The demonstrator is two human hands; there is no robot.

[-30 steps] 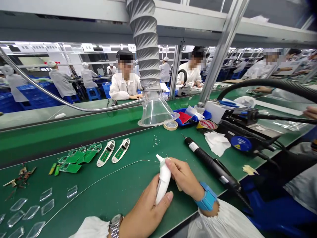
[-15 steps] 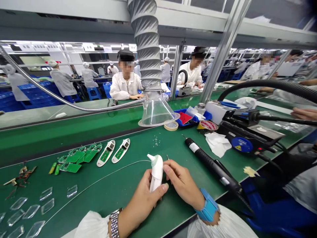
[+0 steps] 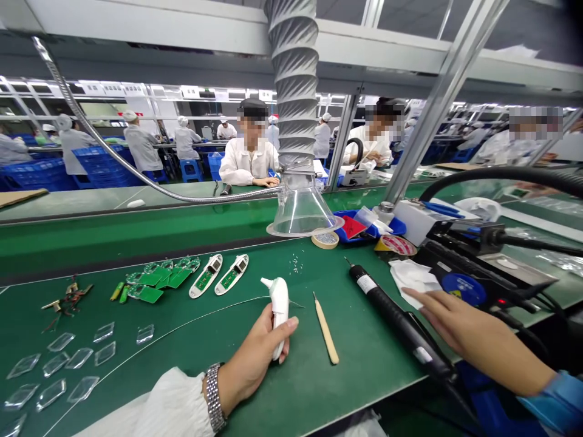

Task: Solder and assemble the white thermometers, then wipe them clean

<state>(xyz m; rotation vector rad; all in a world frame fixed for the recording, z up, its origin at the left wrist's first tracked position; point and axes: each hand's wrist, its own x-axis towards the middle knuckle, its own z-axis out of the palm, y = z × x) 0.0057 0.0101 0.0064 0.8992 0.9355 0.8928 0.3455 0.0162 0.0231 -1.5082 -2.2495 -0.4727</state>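
My left hand (image 3: 255, 355) is closed around a white ear thermometer (image 3: 279, 303), held upright with its pointed probe tip facing left. A thin wire (image 3: 214, 315) runs behind the thermometer across the mat. To the right of it lies a pick with a wooden handle (image 3: 327, 334) and a dark, slim tip. Over at the right, my right hand (image 3: 464, 325) reaches with its fingers stretched out to the edge of a crumpled white tissue (image 3: 412, 276); whether they touch it I cannot tell. A black electric screwdriver (image 3: 392, 315) lies just left of that hand.
Two open housing halves (image 3: 218, 276), green circuit boards (image 3: 152, 282) and several clear windows (image 3: 82, 358) lie left. A clear extraction hood (image 3: 303, 209) hangs above the bench. A blue tray (image 3: 394, 226), tape roll (image 3: 396, 244) and black soldering station (image 3: 446, 267) stand right. Co-workers sit opposite.
My right hand has left the thermometer and moved far right to the tissue. The wooden-handled pick now lies in full view on the mat. My left hand keeps its hold.
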